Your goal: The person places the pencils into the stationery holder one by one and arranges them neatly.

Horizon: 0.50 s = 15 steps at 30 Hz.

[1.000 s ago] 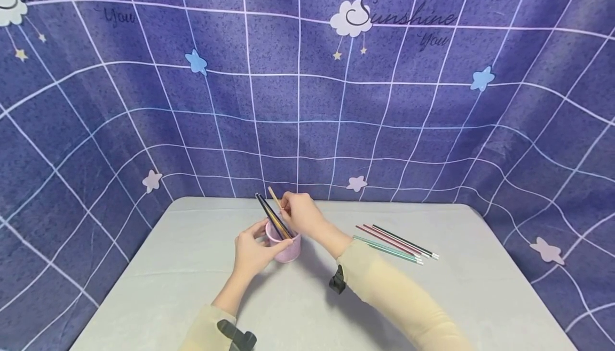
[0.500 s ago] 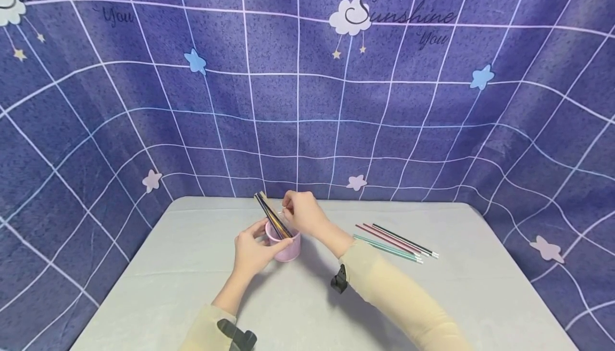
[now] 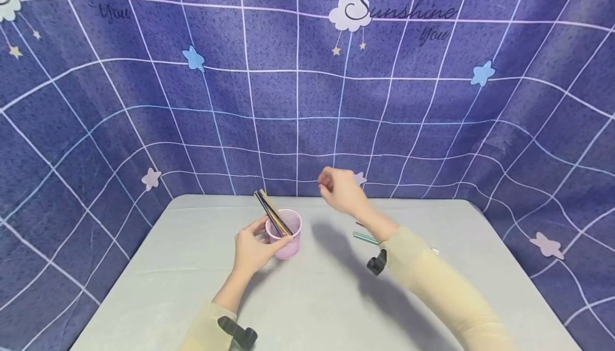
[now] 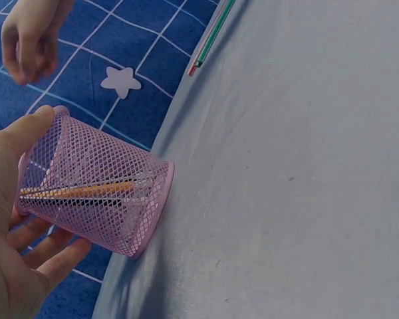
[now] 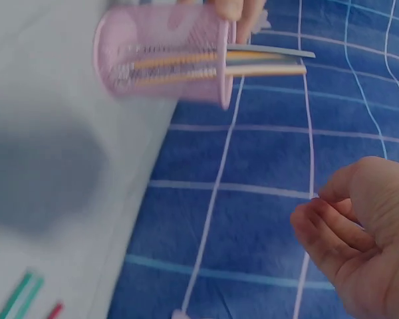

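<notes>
A pink mesh pencil cup [image 3: 288,248] stands on the table, and my left hand [image 3: 253,251] grips it with the thumb over the near rim and the fingers round the far-left side. Several pencils [image 3: 272,213], dark and natural-wood coloured, lean leftward out of the cup. The left wrist view shows yellow and dark pencils [image 4: 80,193] through the mesh. To the right of the cup my right hand [image 3: 343,190] is raised above the table, fingers loosely curled and holding nothing. In the right wrist view that hand [image 5: 366,239] is apart from the cup [image 5: 166,53].
Teal pencils [image 3: 366,238] lie on the table right of the cup, mostly hidden under the right forearm. A red one [image 5: 55,310] lies beside them. The grey-white table [image 3: 307,303] meets a blue star-patterned cloth backdrop [image 3: 298,100] at the back and sides.
My right hand has let go of a wooden pencil, which now leans in the cup with the others. That hand has moved up and right, away from the cup; the left hand has stayed put.
</notes>
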Motion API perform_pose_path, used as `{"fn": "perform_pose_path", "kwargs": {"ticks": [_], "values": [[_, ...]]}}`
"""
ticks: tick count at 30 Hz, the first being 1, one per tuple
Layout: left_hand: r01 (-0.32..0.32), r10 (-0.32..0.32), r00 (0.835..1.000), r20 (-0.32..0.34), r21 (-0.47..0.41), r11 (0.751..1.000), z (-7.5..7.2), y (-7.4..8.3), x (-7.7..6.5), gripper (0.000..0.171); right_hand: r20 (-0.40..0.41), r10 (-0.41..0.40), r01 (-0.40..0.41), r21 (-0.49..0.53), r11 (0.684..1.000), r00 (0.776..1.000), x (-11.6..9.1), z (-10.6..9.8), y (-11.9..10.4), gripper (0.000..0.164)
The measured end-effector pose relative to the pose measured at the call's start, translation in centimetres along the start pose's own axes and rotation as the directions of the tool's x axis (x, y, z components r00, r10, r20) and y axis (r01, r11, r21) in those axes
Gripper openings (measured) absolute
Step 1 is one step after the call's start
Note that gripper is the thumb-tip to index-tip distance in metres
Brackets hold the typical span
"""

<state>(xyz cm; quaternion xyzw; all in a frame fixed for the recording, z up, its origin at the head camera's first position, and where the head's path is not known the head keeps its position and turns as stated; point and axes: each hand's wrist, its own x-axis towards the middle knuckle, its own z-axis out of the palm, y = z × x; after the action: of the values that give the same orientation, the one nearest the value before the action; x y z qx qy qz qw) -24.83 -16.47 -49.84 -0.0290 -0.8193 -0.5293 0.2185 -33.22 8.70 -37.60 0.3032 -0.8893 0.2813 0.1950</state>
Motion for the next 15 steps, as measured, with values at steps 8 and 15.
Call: {"fn": "perform_pose_path", "kwargs": {"ticks": [8, 15], "values": [[-0.005, 0.004, 1.000, -0.003, -0.024, 1.000, 0.2, -0.4, 0.2, 0.073, -0.004, 0.016, -0.016, -0.069, 0.998, 1.000, -2.3, -3.9, 2.9, 0.005], [-0.007, 0.007, 1.000, -0.001, -0.038, 0.999, 0.2, -0.4, 0.1, 0.073, -0.014, 0.054, -0.055, -0.083, 0.995, 0.998, -4.6, -5.3, 5.0, 0.006]]}}
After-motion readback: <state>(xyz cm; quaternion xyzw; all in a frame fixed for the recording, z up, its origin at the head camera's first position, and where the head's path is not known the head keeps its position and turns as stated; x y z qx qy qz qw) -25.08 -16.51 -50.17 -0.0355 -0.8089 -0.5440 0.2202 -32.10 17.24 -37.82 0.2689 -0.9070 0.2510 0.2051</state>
